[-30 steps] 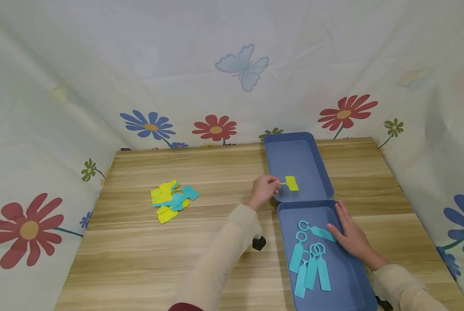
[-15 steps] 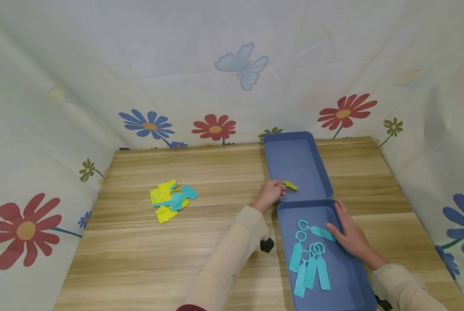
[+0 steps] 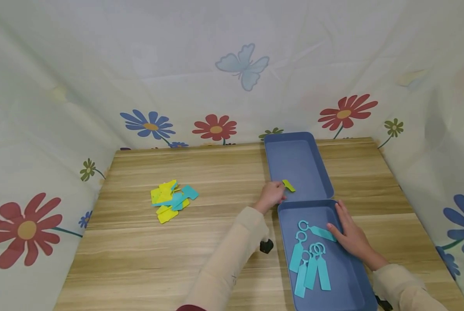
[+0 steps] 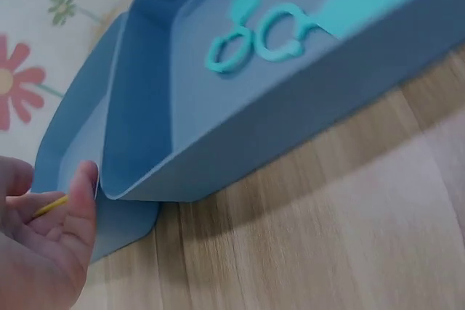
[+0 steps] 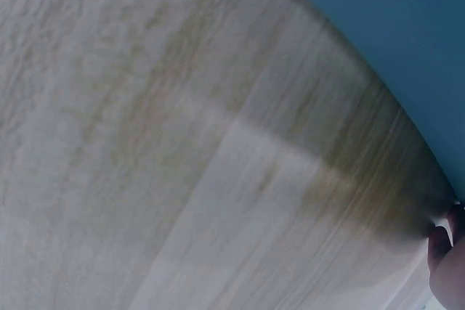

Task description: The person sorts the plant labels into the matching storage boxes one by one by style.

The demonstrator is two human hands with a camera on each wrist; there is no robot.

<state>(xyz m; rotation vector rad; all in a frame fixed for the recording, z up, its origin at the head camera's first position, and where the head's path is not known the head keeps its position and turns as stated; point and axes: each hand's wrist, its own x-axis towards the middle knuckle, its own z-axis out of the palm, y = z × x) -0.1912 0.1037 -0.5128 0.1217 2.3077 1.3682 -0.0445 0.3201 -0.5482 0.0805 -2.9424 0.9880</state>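
My left hand (image 3: 271,195) pinches a small yellow tag (image 3: 288,185) over the near left corner of the far blue tray (image 3: 294,157). In the left wrist view, only a thin yellow strip (image 4: 49,206) shows between the fingers. My right hand (image 3: 352,237) rests on the right rim of the near blue tray (image 3: 346,276), its fingers straight and its thumb reaching over the inside. Several turquoise hook-ended tags (image 3: 310,270) lie in that tray. The right wrist view shows just the fingertips (image 5: 439,248) by the tray's outer wall.
A loose pile of yellow and turquoise tags (image 3: 171,201) lies on the left of the wooden table (image 3: 138,259). The two trays stand end to end. A white flowered cloth (image 3: 177,65) hangs behind and at both sides of the table.
My left hand has moved slightly right and lower, and the yellow tag has tilted, showing less of its face. The right hand has stayed at the near tray.
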